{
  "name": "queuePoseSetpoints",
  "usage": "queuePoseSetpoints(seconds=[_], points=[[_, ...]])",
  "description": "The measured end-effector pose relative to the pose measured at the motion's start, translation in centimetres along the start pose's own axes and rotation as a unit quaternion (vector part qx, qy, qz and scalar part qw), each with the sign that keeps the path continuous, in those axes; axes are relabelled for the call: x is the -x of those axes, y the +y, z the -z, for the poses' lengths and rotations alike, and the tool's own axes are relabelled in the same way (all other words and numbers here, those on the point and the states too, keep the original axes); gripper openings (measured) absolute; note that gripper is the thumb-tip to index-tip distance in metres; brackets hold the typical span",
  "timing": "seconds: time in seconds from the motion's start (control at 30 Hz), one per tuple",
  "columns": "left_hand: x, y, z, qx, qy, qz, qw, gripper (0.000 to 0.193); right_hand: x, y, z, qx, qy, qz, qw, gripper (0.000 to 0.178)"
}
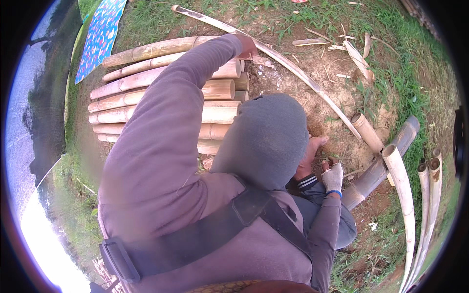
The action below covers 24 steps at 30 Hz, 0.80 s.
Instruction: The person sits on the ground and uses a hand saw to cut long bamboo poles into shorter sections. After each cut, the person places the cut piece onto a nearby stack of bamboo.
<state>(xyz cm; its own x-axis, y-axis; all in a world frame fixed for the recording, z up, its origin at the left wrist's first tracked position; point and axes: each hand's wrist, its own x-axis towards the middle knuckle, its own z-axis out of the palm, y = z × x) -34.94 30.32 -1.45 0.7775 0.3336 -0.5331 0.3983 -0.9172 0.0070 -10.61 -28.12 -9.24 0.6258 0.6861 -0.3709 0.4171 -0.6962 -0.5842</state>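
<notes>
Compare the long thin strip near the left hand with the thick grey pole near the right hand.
The strip is slender and pale; the pole is thick and grey. In view, the strip slants down rightward, while the pole slants up rightward. Both look like bamboo.

I find no text, number, label or sign I can read: nothing legible on the cut bamboo poles point(218, 90), the blue patterned cloth point(101, 39) at upper left, or the wide black strap point(195, 239) across the purplish top point(146, 166)
</notes>
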Motion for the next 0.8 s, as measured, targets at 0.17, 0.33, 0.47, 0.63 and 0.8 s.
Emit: queuePoseSetpoints(seconds=[0.17, 0.33, 0.47, 0.63, 0.8], points=[[1.9, -0.9, 0.7, -0.039, -0.06, 0.052, 0.996, 0.032, 2.0, -0.5, 0.1, -0.049, 0.015, -0.027, 0.998, 0.043], [0.3, -1.4, -1.1, -0.033, -0.082, 0.041, 0.995, 0.035, 1.5, -1.4, 1.1, 0.054, 0.038, -0.021, 0.998, 0.045], [-0.6, 6.5, 3.5, 0.019, 0.028, 0.054, 0.998, 0.036, 1.2, -3.2, 4.2, 0.085, 0.004, -0.001, 0.996, 0.054], [-4.1, 15.6, 10.1, 0.047, 0.166, -0.183, 0.968, 0.032, 3.1, -3.2, 11.9, 0.024, 0.134, 0.039, 0.99, 0.044], [-4.0, 31.1, 19.9, 0.019, 0.22, -0.349, 0.911, 0.027, 9.6, 4.8, 17.7, 0.011, 0.297, -0.067, 0.952, 0.042]])
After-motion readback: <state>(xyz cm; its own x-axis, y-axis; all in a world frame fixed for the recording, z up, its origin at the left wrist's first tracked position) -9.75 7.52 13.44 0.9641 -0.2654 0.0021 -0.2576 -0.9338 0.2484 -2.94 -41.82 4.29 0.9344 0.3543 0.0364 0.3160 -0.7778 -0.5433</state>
